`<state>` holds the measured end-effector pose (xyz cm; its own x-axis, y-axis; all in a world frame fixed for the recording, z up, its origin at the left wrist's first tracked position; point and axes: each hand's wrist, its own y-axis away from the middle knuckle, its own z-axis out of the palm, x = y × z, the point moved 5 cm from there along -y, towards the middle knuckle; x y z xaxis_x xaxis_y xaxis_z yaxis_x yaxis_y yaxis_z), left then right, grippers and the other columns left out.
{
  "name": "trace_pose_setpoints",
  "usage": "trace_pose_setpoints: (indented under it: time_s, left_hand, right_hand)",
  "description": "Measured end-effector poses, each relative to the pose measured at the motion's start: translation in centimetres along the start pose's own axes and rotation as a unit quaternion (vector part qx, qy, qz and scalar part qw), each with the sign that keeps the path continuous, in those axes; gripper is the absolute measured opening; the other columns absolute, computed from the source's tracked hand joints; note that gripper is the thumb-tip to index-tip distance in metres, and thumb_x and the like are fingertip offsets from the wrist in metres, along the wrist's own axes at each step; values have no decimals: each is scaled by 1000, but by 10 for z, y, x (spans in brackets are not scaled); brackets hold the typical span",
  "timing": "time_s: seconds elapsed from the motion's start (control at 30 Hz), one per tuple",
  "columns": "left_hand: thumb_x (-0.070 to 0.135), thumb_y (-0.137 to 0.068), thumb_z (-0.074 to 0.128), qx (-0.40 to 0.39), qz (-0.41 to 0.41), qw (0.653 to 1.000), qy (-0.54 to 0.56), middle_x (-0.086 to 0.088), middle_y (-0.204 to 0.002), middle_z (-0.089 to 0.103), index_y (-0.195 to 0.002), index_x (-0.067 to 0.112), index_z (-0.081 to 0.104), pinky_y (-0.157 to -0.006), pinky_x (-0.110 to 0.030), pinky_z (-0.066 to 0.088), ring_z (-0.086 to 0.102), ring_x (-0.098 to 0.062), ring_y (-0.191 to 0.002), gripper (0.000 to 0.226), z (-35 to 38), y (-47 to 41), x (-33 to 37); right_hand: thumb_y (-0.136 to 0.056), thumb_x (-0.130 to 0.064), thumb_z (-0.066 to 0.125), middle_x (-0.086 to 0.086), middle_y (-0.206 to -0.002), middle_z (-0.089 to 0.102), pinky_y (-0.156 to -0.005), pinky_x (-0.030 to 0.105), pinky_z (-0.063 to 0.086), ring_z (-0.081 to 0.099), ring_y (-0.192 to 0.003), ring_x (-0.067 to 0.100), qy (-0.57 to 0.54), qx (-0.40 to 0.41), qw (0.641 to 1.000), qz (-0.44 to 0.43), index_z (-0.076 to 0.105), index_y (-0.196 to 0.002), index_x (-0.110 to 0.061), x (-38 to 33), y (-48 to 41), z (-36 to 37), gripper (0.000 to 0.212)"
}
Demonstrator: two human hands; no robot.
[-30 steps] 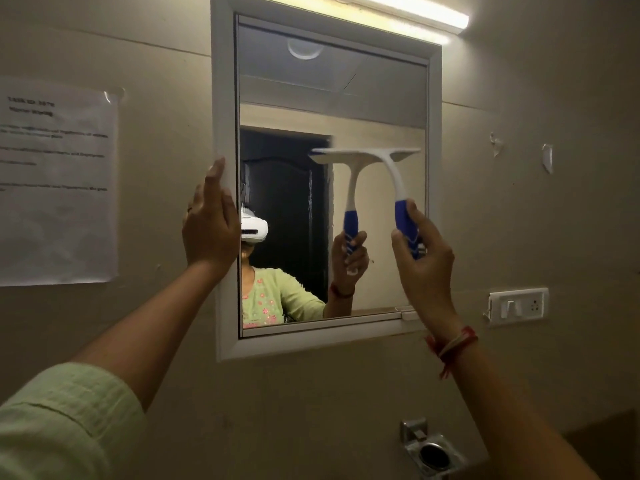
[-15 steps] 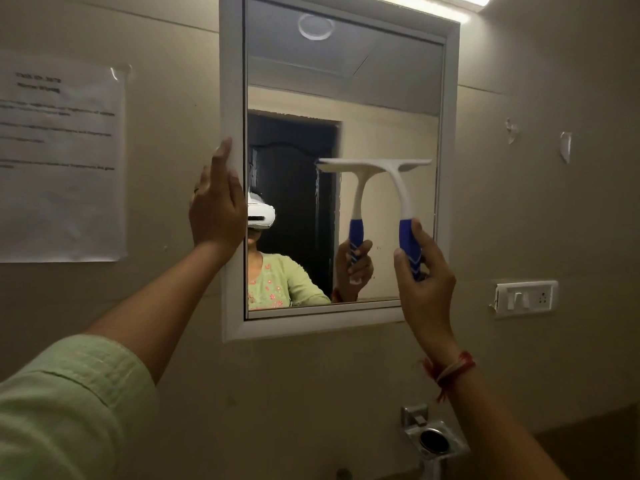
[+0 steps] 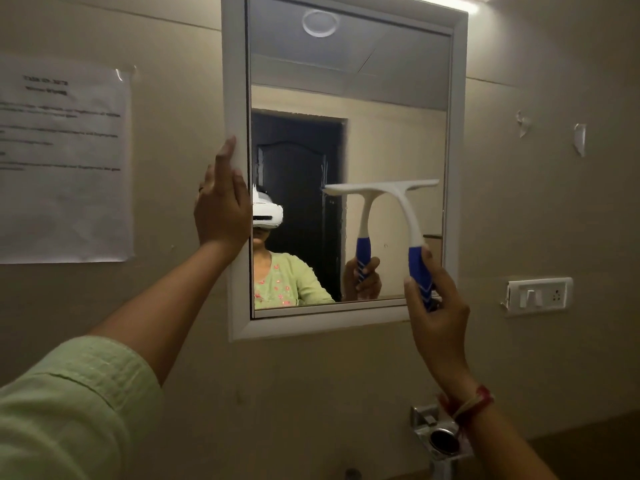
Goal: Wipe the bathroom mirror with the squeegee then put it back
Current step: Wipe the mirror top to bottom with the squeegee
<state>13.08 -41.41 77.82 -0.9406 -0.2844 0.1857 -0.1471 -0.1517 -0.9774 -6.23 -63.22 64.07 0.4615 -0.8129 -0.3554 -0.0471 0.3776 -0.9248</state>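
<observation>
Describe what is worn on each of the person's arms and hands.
The left arm has a pale green woven sleeve pushed back above the elbow, and the left hand wears a thin ring on one finger. The right arm is bare, with red and pale threads tied round the wrist. No gloves.

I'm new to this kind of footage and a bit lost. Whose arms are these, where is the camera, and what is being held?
The camera sits on a person's head, so both arms are theirs, reaching forward. The right hand grips the blue handle of a squeegee, whose white blade is against the glass of a wall mirror in its lower right part. The left hand rests flat on the mirror's white left frame, holding nothing. The second squeegee and the figure in green are only reflections. A printed paper hangs to the left, a switch plate to the right.
</observation>
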Motion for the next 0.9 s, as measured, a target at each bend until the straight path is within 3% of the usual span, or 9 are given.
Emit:
trace_pose_setpoints:
  time_s: [0.17,0.33,0.43,0.53,0.67,0.77,0.83,0.9]
  left_hand:
    - [16,-99,34,3,-2,1000,-7,-9,-136,50,-139,16,35,-84,-20,33,52,-27,-115,40,-1,1,2]
    - [18,-99,33,0,2,1000,-9,-7,-137,50,-139,17,34,-85,-19,33,51,-26,-116,40,2,1,0]
    - [18,-99,32,1,2,1000,-7,-9,-136,50,-139,17,34,-87,-24,36,51,-28,-117,40,3,0,-1]
    - [18,-99,32,-1,-2,1000,-7,-9,-136,50,-139,18,34,-89,-33,42,51,-29,-117,40,2,0,-2]
    - [18,-99,32,1,-1,1000,-10,-8,-135,50,-140,18,34,-89,-29,40,51,-27,-117,40,3,0,-3]
    - [18,-99,32,0,-1,1000,-10,-7,-135,51,-139,17,35,-88,-29,40,51,-26,-117,40,3,0,-3]
    - [18,-99,32,1,-1,1000,-7,-8,-135,51,-138,17,35,-88,-30,41,51,-27,-117,39,4,1,-3]
    - [18,-99,32,2,1,1000,-6,-8,-136,50,-138,16,36,-88,-26,38,51,-27,-118,39,4,0,-2]
  right_hand:
    - [-89,-8,57,9,-126,55,-77,7,49,57,-97,5,0,20,1000,5,43,-135,-13,-7,-30,2,49]
    - [-88,-10,56,-20,-118,52,-72,13,53,60,-88,4,-8,-6,1000,18,41,-136,-19,9,23,-4,52]
    - [-86,-4,57,-25,-120,49,-74,10,52,59,-95,-4,-6,-12,1000,17,40,-135,-19,12,43,-5,53]
    - [-87,-5,57,-22,-118,50,-76,20,55,60,-92,4,-7,1,1000,27,39,-134,-22,5,23,-3,53]
    - [-89,-12,55,-26,-118,49,-77,23,55,60,-92,7,-19,10,1000,22,37,-135,-25,0,5,0,52]
    - [-88,-8,55,-21,-117,52,-72,15,54,60,-88,2,-17,8,1000,23,38,-136,-22,8,28,-2,52]
    - [-86,1,56,-29,-117,53,-69,11,53,61,-87,-3,-13,1,1000,15,39,-134,-20,18,55,-5,55]
    - [-85,4,56,-34,-108,56,-57,14,53,61,-73,6,-8,-10,1000,15,41,-133,-27,23,76,-5,59]
